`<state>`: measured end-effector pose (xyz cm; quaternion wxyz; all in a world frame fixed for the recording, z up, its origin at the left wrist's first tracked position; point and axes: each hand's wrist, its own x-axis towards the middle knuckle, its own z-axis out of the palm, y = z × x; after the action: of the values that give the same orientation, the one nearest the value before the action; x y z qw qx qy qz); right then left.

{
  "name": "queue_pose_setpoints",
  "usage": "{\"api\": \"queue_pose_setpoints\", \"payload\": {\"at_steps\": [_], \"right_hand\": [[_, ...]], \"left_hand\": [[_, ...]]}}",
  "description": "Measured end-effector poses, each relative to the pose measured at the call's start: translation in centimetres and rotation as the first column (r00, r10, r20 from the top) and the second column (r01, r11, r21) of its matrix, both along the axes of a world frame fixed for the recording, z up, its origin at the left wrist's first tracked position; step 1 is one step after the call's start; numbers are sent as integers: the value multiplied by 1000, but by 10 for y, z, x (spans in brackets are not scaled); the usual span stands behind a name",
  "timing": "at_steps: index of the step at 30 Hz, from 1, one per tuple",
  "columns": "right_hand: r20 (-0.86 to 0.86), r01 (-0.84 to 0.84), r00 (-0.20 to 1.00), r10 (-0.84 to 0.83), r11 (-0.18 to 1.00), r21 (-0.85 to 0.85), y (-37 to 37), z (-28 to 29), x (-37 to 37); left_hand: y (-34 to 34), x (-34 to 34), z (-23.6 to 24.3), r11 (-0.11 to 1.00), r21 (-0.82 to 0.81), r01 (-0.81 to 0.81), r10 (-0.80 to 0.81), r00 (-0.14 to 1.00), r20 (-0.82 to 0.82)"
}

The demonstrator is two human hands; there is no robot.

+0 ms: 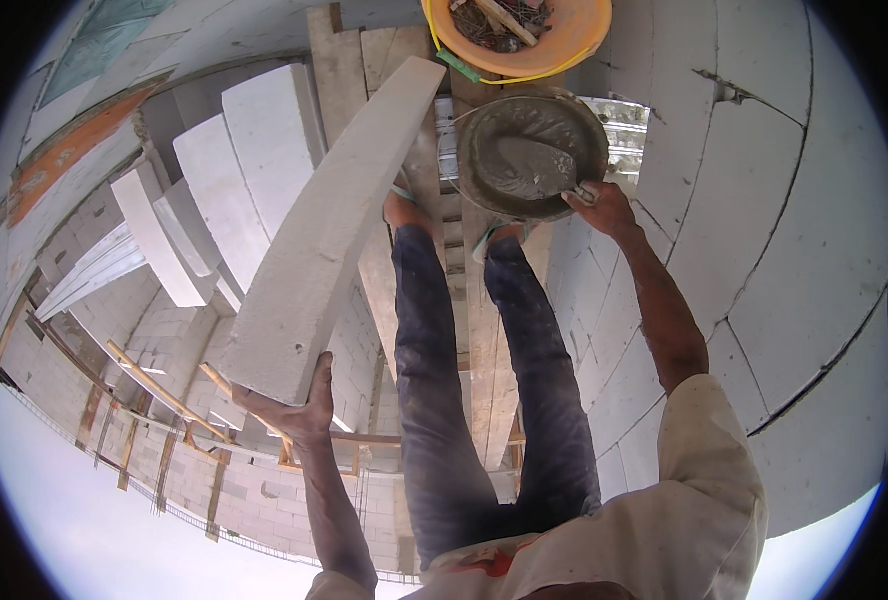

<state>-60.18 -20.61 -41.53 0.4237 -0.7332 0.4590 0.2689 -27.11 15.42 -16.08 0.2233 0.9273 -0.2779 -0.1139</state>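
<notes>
Okay, long aerated-concrete block [329, 240] is left of the mortar bucket [592, 135], near end clasped between left hand [299, 405] thumb and fingers. Right hand [604, 207] curled closed at bucket's near-right rim; can't tell if it's pinching rim or tool. Orange debris bucket [576, 28] just beyond.

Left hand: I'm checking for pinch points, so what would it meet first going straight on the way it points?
Apparently the long pale block, whose near end the left hand already touches; depth underneath it is unclear.
</notes>
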Motion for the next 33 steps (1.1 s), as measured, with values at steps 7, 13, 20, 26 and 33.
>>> {"api": "queue_pose_setpoints", "payload": {"at_steps": [7,13,20,26,33], "right_hand": [[237,-45,971,33,998,48,-20,28,35],[753,-53,554,356,917,-395,-26,69,143],[663,-202,541,517,845,-495,0,139,183],[680,-105,583,444,871,-479,67,211,167],[658,-51,730,186,975,-218,64,248,154]], "left_hand": [[-10,1,8,991,112,68,-74,996,48],[-18,-2,8,992,114,62,-71,995,72],[-49,-7,17,996,86,-27,23,999,49],[-65,-10,19,994,84,-69,64,996,65],[-75,-9,21,992,118,-43,29,992,122]]}}
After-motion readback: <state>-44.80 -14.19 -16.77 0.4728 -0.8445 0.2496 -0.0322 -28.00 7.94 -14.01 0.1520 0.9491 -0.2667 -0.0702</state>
